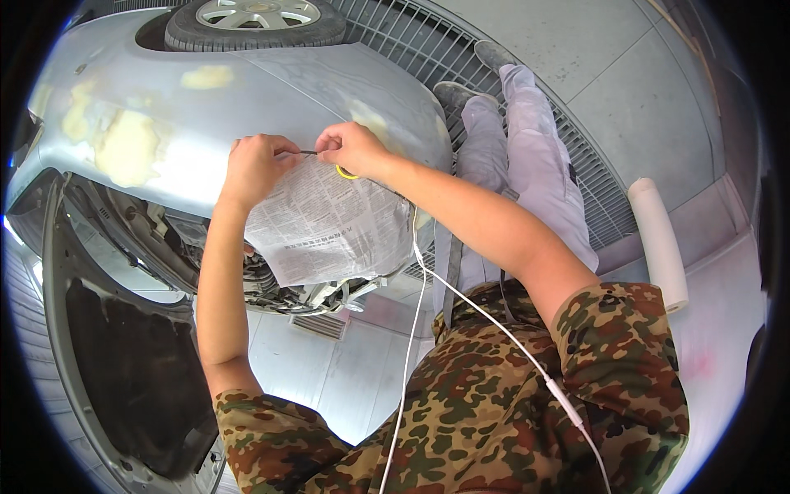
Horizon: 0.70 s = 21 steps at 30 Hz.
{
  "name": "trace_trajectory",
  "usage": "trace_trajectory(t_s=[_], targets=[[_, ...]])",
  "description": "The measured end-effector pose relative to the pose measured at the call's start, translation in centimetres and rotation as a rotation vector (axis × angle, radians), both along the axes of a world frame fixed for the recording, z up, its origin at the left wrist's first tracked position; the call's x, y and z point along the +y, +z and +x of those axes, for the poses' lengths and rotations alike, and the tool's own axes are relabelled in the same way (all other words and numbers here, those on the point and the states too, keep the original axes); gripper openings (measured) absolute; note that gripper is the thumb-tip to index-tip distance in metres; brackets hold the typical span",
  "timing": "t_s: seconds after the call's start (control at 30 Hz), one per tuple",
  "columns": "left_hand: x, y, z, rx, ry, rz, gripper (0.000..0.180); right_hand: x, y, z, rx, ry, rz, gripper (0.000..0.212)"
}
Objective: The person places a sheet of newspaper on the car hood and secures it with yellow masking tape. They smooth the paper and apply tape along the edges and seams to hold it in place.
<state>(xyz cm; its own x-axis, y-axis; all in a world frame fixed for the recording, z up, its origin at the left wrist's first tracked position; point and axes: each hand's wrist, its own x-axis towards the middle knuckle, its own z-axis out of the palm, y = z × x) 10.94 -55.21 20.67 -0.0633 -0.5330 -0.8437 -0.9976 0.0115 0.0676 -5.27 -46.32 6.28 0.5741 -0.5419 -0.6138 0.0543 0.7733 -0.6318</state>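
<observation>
Along the silver fender's (271, 90) lower edge, both hands' fingers, left hand (257, 165) and right hand (352, 148), pinch newspaper (329, 222) and yellow tape (346, 173); loose grip could let the sheet sag.

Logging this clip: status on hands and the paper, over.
Both hands, left and right, pinch newspaper against silver fender. Yellow tape roll under right hand. Nothing obstructing.

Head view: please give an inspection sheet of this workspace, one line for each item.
Surface: silver fender with pale filler patches.
Job's things: newspaper held against the fender; yellow tape at its top edge.
Clutter: white roll on the floor.
Hands: left hand and right hand pinch the newspaper's top edge.
Cables: white cable across the camouflage shirt.
Surroundings: wheel, floor grate, open hood.
</observation>
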Motion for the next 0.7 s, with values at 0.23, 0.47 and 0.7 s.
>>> trace_trajectory(t_s=[0.23,0.47,0.7], targets=[[-0.5,0.1,-0.8,-0.082,-0.123,0.014,0.016,-0.1,0.5,-0.3,-0.031,0.012,-0.057,0.016],[-1.0,0.0,-1.1,-0.109,-0.188,0.069,0.016,-0.3,0.1,0.5,-0.076,0.0,-0.15,0.021],[-0.6,-0.2,-0.7,-0.083,-0.236,0.024,0.02,-0.7,-0.1,0.7,-0.071,0.0,-0.197,0.02]])
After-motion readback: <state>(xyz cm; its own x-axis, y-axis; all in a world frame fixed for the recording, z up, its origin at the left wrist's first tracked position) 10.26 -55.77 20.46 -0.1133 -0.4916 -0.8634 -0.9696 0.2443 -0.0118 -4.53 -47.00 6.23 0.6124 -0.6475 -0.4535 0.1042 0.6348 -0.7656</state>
